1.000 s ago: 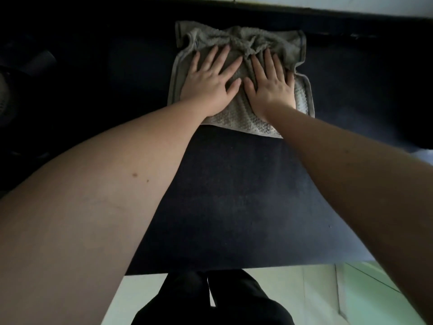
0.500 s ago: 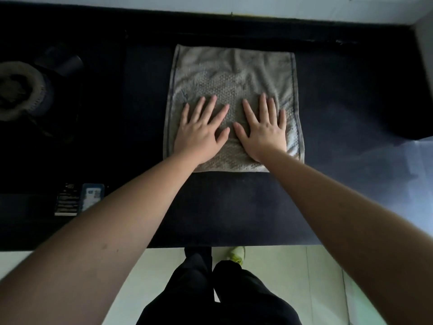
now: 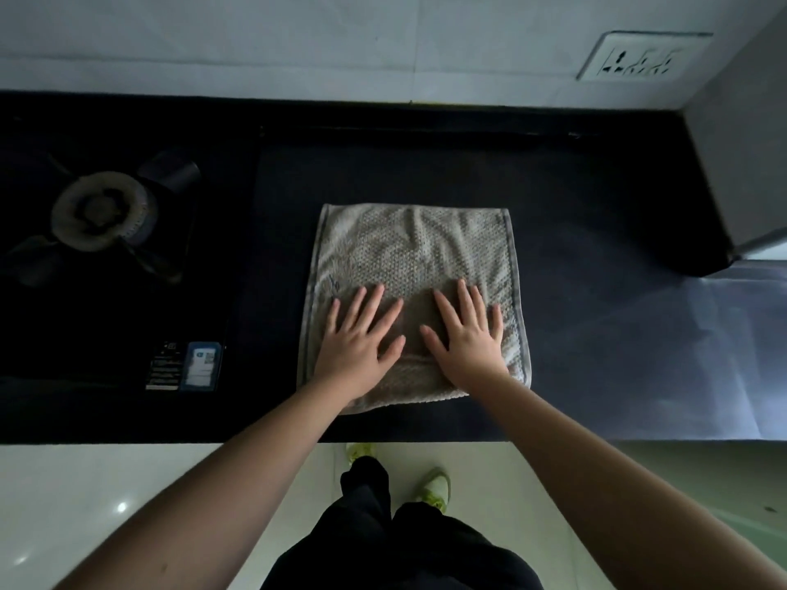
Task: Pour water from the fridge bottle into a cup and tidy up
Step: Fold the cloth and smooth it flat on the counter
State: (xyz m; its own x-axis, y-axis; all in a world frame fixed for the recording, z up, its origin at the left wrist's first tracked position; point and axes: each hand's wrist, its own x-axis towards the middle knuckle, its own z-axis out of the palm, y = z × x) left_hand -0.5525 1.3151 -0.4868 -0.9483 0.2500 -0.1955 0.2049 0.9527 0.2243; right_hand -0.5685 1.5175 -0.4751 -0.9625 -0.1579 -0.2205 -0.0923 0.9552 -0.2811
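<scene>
From the head camera: my left hand (image 3: 355,351) and right hand (image 3: 466,344) press flat, fingers straight and spread, gripping nothing, on the near half of a beige cloth (image 3: 415,257) laid open on the dark countertop (image 3: 596,334). A gas burner (image 3: 102,210) sits well to the left; a wall socket (image 3: 643,57) is at upper right.

Sticker (image 3: 200,366) print too small
</scene>
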